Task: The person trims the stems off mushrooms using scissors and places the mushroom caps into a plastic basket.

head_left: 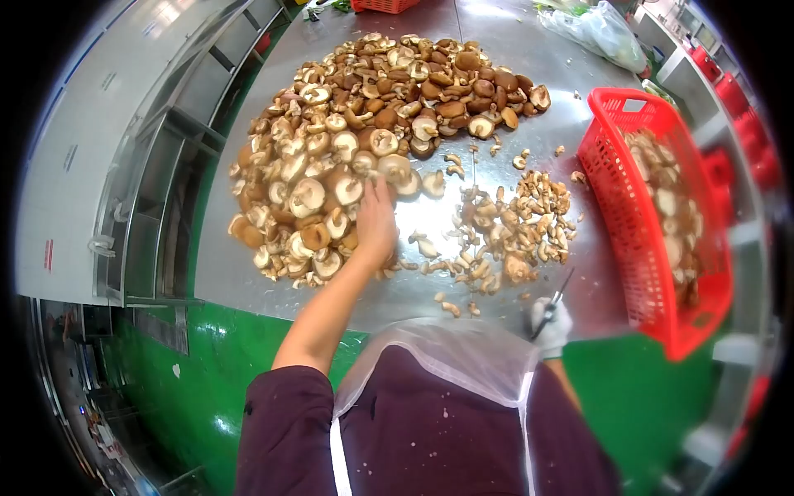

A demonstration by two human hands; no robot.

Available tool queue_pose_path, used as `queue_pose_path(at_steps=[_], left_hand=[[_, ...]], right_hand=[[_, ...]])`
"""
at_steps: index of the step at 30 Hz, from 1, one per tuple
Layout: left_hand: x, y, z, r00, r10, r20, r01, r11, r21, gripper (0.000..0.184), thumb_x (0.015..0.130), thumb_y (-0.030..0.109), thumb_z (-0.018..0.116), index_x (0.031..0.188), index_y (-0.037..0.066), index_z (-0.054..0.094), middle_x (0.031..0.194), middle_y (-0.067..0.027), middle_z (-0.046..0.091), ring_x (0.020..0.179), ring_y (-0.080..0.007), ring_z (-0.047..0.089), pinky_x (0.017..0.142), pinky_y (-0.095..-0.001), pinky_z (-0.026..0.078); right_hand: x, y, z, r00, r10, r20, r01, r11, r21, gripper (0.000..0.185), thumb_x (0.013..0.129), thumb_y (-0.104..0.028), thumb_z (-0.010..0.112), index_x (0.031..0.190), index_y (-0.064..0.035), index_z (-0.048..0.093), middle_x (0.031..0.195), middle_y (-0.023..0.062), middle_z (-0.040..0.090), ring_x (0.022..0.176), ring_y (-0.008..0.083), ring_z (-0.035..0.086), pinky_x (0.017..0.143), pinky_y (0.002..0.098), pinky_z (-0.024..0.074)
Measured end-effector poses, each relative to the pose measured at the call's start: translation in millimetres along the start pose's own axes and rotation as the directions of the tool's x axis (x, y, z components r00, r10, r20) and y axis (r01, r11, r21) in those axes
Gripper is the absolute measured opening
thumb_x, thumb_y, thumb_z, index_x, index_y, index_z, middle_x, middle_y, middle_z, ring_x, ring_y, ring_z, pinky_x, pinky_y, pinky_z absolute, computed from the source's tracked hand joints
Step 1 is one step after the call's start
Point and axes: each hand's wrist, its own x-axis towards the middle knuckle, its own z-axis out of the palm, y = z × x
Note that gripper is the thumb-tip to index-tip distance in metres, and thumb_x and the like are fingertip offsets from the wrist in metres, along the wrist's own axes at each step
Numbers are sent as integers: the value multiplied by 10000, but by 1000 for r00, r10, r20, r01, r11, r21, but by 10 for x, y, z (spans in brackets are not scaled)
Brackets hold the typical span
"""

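Brown mushrooms (306, 197) lie in a big heap across the left and back of the metal table. My left hand (376, 217), bare, reaches into the heap's right edge, its fingertips at a mushroom; whether it grips one is unclear. My right hand (551, 322), in a white glove, is closed around a knife (556, 302) near the front edge, blade pointing up and away from me. Between my hands and farther back lies a smaller pile of cut stems (538, 219).
A red plastic basket (637, 223) holding mushrooms stands on the right, tilted in view. Clear plastic bags (604, 35) lie at the back right, and another red basket (387, 4) is at the far edge. Metal shelving (169, 178) runs along the left.
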Motion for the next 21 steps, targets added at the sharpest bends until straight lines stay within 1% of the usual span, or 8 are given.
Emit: queue_pose_path(at_steps=[2, 5, 6, 7, 9, 13, 15, 21], left_hand=[[-134, -54, 40, 994, 60, -95, -59, 998, 7, 660, 795, -82, 439, 1422, -21, 241, 1347, -319, 407, 1164, -436, 485, 942, -458, 414], [-99, 53, -300, 961, -231, 152, 269, 909, -318, 554, 858, -16, 407, 1399, -27, 290, 1205, -298, 536, 1040, -386, 580, 884, -438, 461], [-13, 106, -495, 913, -321, 251, 391, 863, -321, 466, 908, 37, 393, 1364, -40, 337, 1096, -281, 595, 955, -339, 627, 829, -415, 493], [-36, 31, -437, 948, -298, 114, 309, 771, -557, 417, 920, 35, 411, 1331, -31, 385, 1105, -242, 607, 970, -299, 629, 806, -374, 521], [-8, -27, -361, 939, -305, 161, 211, 141, -967, 410, 914, 5, 410, 1323, -19, 397, 1122, -191, 616, 975, -278, 633, 832, -350, 533], [-30, 166, -578, 843, -4, 537, 458, -517, -723, 421, 921, 13, 466, 1334, 9, 382, 1271, -174, 520, 1116, -295, 572, 950, -415, 503], [-134, 335, -519, 828, 8, 560, 484, -514, -708, 428, 942, 54, 471, 1353, 42, 352, 1312, -149, 486, 1200, -298, 507, 1009, -472, 452], [-337, 644, -425, 830, 82, 552, 500, -548, -670, 435, 928, 39, 496, 1341, 32, 357, 1295, -139, 502, 1189, -275, 515, 1005, -445, 451]], right_hand=[[36, 59, -21, 972, 228, 61, -232, 872, 431, 78, 806, -48, 656, 864, -6, 626, 765, 35, 622, 662, 152, 609, 630, 246, 489], [25, -85, 29, 981, 189, 52, -194, 900, 390, 40, 821, -9, 642, 859, -8, 631, 726, 24, 608, 610, 132, 577, 584, 220, 464], [17, -110, 17, 999, 31, 38, -37, 987, 154, 40, 823, -8, 640, 861, -10, 632, 716, 22, 605, 600, 130, 571, 577, 221, 459], [22, -307, 35, 990, -127, 59, 132, 987, -93, 39, 825, -8, 638, 864, -12, 632, 707, 19, 602, 590, 128, 564, 571, 222, 455], [-6, -597, 83, 962, -251, 105, 266, 949, -169, 100, 774, -99, 710, 808, -57, 625, 647, 42, 579, 561, 170, 569, 552, 292, 462], [115, -1453, 289, 878, -296, 376, 458, 749, -479, 234, 729, -273, 715, 717, -107, 551, 640, 103, 546, 598, 321, 576, 559, 418, 466], [194, -1794, 408, 836, -427, 344, 547, 684, -482, 231, 715, -286, 702, 746, -103, 565, 656, 112, 559, 615, 331, 584, 573, 432, 473], [255, -2094, 411, 827, 180, 533, 331, 610, -720, 328, 773, -389, 625, 900, -87, 635, 865, 167, 646, 826, 353, 627, 709, 445, 496]])
